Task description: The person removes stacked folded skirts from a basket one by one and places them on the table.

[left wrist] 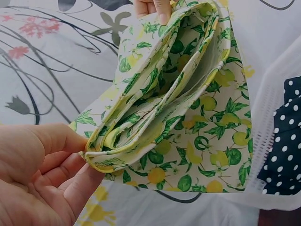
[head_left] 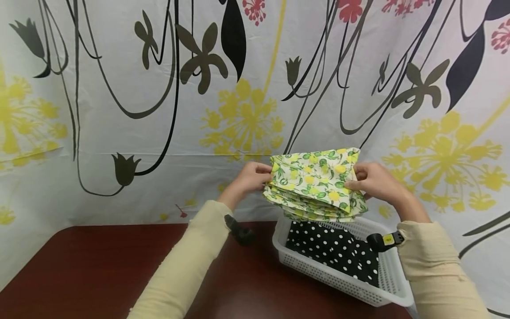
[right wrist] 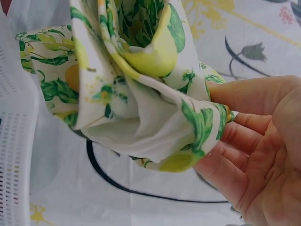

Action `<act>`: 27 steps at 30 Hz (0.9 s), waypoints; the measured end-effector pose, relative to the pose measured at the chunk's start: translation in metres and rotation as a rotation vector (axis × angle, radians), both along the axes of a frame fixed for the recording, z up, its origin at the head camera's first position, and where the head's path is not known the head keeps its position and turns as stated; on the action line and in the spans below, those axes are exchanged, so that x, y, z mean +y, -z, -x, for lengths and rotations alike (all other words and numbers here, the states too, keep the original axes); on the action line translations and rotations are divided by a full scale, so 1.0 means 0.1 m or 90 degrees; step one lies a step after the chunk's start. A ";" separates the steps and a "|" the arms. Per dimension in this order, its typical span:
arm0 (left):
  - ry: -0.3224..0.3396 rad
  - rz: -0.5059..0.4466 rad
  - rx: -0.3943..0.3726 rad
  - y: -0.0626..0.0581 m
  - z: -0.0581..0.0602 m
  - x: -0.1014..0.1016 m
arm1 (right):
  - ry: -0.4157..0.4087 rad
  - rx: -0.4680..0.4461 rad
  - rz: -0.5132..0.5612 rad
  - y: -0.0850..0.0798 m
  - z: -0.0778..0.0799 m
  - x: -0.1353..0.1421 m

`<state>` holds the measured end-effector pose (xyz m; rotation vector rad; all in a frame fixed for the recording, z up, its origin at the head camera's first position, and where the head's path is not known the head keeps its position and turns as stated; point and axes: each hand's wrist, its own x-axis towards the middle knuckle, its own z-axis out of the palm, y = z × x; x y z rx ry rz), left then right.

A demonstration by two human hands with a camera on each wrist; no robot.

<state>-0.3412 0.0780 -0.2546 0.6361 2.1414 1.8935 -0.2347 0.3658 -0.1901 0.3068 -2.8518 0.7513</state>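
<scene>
A folded lemon-print cloth (head_left: 314,177), white with yellow fruit and green leaves, is held up between both hands above a white basket (head_left: 318,272). My left hand (head_left: 253,178) pinches its left edge. In the left wrist view the left hand (left wrist: 47,174) has thumb and fingers on a corner where several layers curve round. My right hand (head_left: 374,181) grips the opposite edge. The right wrist view shows the right hand (right wrist: 254,141) pinching a fold of the cloth (right wrist: 136,113), whose layers gape open beside the thumb.
Black cloth with white dots (head_left: 334,250) lies in the basket. The basket stands on a dark red-brown table (head_left: 119,270), toward its right side. Behind the table hangs a white sheet (head_left: 99,133) printed with flowers and stems.
</scene>
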 end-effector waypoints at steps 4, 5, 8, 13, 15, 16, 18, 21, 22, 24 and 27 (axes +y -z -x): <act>-0.008 0.005 0.018 -0.06 -0.04 -0.14 | -0.017 0.018 -0.004 -0.02 0.01 -0.10; -0.010 0.007 0.022 -0.07 -0.05 -0.17 | -0.020 0.024 -0.007 -0.03 0.01 -0.13; -0.018 0.010 0.030 -0.11 -0.08 -0.28 | -0.025 0.039 -0.023 -0.05 0.02 -0.21; -0.026 0.011 0.038 -0.14 -0.12 -0.44 | -0.041 0.045 -0.043 -0.08 0.04 -0.34; -0.030 0.013 0.044 -0.15 -0.15 -0.52 | -0.053 0.045 -0.038 -0.08 0.06 -0.39; -0.033 0.015 0.049 -0.16 -0.17 -0.56 | -0.058 0.046 -0.037 -0.08 0.06 -0.42; -0.041 0.016 0.060 -0.16 -0.20 -0.63 | -0.068 0.051 -0.033 -0.07 0.08 -0.47; -0.059 0.027 0.086 -0.17 -0.25 -0.72 | -0.083 0.057 -0.035 -0.06 0.11 -0.54; -0.064 0.029 0.092 -0.16 -0.26 -0.75 | -0.087 0.059 -0.037 -0.06 0.12 -0.56; -0.073 0.036 0.100 -0.15 -0.29 -0.80 | -0.096 0.059 -0.038 -0.05 0.13 -0.59; -0.078 0.039 0.104 -0.14 -0.34 -0.94 | -0.117 0.061 -0.032 -0.04 0.17 -0.69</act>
